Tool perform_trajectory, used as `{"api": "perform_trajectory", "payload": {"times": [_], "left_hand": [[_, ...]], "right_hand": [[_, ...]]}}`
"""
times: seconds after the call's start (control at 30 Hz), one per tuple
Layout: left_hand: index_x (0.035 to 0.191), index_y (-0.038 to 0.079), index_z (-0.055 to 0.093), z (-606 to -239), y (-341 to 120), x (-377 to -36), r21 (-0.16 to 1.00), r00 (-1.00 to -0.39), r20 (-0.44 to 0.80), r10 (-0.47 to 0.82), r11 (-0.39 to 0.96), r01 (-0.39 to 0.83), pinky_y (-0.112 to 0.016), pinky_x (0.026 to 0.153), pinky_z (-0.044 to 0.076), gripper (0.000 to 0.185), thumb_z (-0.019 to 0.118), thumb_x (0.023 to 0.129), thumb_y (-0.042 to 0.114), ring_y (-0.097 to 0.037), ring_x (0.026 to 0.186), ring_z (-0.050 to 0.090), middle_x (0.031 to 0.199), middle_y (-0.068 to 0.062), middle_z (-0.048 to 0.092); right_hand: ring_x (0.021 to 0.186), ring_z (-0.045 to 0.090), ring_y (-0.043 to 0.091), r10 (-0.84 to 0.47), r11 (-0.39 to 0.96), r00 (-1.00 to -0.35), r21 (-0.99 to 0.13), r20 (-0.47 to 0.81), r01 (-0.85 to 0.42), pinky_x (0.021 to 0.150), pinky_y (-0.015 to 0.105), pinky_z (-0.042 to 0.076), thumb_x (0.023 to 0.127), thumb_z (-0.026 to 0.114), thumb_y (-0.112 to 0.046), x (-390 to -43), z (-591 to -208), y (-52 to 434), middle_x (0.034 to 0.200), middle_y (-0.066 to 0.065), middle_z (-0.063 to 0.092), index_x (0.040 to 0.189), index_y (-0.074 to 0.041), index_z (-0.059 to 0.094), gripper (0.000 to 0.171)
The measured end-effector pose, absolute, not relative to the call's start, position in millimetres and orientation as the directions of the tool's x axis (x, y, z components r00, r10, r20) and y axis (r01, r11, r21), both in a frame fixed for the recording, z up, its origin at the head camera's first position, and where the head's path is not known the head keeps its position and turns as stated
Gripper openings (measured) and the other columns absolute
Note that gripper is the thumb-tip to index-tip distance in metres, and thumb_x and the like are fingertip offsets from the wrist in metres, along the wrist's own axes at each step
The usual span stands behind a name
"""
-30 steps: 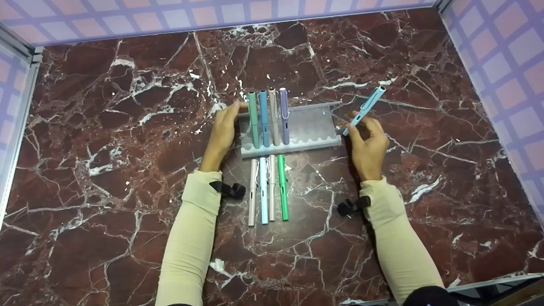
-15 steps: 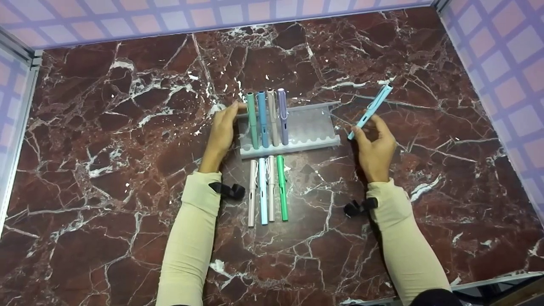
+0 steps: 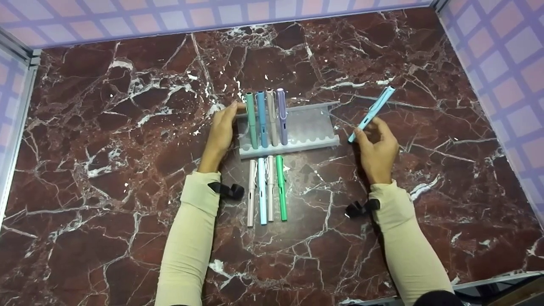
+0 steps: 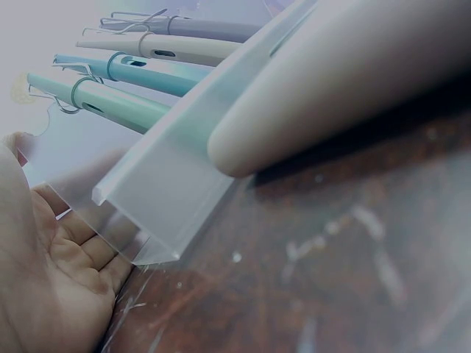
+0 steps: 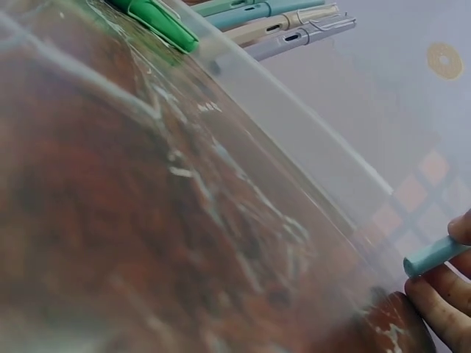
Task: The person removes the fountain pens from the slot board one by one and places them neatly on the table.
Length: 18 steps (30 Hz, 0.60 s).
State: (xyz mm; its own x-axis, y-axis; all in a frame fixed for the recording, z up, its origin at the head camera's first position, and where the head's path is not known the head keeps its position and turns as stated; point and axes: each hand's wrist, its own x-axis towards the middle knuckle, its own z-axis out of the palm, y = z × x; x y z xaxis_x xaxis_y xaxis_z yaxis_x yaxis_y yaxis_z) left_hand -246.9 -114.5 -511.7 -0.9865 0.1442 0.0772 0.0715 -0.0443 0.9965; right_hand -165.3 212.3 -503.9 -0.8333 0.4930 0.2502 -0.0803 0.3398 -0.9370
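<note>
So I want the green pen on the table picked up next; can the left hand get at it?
Probably yes: the left hand only steadies the pen rack, and the green pen lies uncovered nearby.

Beige sleeves (image 3: pixel 189 238), black wrist straps (image 3: pixel 227 190)

no readable text, labels, brands or numbers on pens, holder, table

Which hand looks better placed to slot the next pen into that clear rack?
Probably the right hand: it already pinches the light blue pen beside the clear plastic rack's free slots, while the left hand rests against the rack's other end.
</note>
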Motion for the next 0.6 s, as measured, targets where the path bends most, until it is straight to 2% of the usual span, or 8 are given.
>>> {"api": "perform_trajectory", "payload": {"times": [0.23,0.6], "left_hand": [[0.113,-0.002,0.069,-511,-115,-246,0.994,-0.982,0.085,0.168,-0.086,0.071,-0.022,0.044,0.044,0.044,0.033,0.108,0.023,-0.015,0.050,0.050,0.070,-0.021,0.059],[0.114,-0.003,0.068,-511,-115,-246,0.995,-0.982,0.079,0.173,-0.071,0.068,-0.023,0.047,0.047,0.045,0.032,0.108,0.024,-0.015,0.052,0.054,0.073,-0.011,0.065]], "right_hand": [[0.078,0.065,0.001,0.465,0.342,-0.843,-0.933,0.268,-0.108,0.072,0.016,0.054,0.084,0.075,0.004,-164,-519,218,0.093,0.011,0.068,0.112,0.008,0.067,0.029],[0.075,0.065,0.004,0.420,0.320,-0.869,-0.939,0.261,-0.128,0.069,0.016,0.054,0.085,0.076,0.004,-150,-518,215,0.094,0.019,0.069,0.112,0.009,0.067,0.029]]}}
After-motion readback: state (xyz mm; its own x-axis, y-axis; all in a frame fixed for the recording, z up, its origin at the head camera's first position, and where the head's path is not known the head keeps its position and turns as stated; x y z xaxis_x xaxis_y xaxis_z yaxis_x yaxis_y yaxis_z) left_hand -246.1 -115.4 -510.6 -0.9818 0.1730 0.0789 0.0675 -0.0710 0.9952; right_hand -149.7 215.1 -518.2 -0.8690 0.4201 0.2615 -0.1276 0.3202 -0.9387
